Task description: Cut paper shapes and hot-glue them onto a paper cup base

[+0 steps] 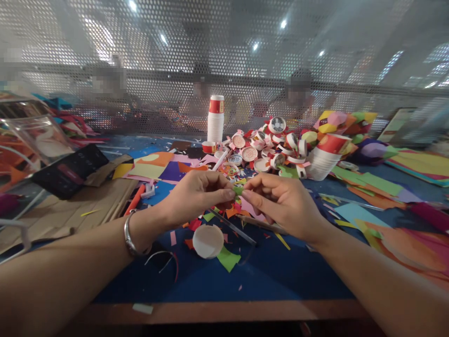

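Note:
A small piece of green paper is pinched between my two hands above the middle of the table. My left hand, with a silver bangle at the wrist, grips its left end with thumb and forefinger. Its right end sits between the thumb and fingers of my right hand. Below on the blue tabletop lies a round cream disc, touching a larger green paper scrap. Close by is a thin dark stick-like tool, partly hidden by my hands.
Beyond my hands rises a heap of cut paper-cup bottoms. Cup stacks stand upright and lean around it. Cardboard, a black box and a glass jar are left; coloured paper lies right. A perforated metal screen closes the back.

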Tool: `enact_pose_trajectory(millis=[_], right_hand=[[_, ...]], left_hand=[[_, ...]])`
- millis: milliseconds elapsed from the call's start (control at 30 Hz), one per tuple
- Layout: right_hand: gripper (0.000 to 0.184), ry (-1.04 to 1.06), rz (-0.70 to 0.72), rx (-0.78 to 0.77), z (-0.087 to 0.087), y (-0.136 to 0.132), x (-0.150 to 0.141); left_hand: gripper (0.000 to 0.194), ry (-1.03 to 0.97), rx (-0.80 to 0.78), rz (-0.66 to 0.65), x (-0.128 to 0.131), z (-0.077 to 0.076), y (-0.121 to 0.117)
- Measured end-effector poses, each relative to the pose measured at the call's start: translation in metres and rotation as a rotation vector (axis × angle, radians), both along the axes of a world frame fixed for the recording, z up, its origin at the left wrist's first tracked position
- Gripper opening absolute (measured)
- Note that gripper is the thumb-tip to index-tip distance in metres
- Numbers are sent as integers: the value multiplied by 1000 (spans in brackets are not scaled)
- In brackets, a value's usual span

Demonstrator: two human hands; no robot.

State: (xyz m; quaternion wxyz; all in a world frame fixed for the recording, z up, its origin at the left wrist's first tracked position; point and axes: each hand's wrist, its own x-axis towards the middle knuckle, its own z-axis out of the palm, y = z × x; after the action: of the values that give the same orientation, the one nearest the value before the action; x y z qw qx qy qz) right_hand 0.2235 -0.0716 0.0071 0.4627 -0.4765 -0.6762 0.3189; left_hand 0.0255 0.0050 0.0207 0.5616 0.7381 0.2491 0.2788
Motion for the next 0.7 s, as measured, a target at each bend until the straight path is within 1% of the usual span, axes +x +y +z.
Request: enact_pose_trajectory(millis=[167, 333, 467, 567, 700], right_hand=[[28, 40, 13, -36, 0, -1, 0], [27, 65, 21, -56, 1, -1, -1], [27, 75, 12, -57, 1, -1, -2], [24, 121, 30, -89, 0, -1, -3], [24, 166, 57, -122, -3, 0, -3]], left_hand=[[14, -32, -97, 5, 1, -3, 2], [14, -34, -101, -7, 1, -3, 0], [17, -71, -58, -4, 2, -2, -2], [20, -94, -7, 19, 1, -2, -5], [18, -65, 160, 47, 1, -5, -8]])
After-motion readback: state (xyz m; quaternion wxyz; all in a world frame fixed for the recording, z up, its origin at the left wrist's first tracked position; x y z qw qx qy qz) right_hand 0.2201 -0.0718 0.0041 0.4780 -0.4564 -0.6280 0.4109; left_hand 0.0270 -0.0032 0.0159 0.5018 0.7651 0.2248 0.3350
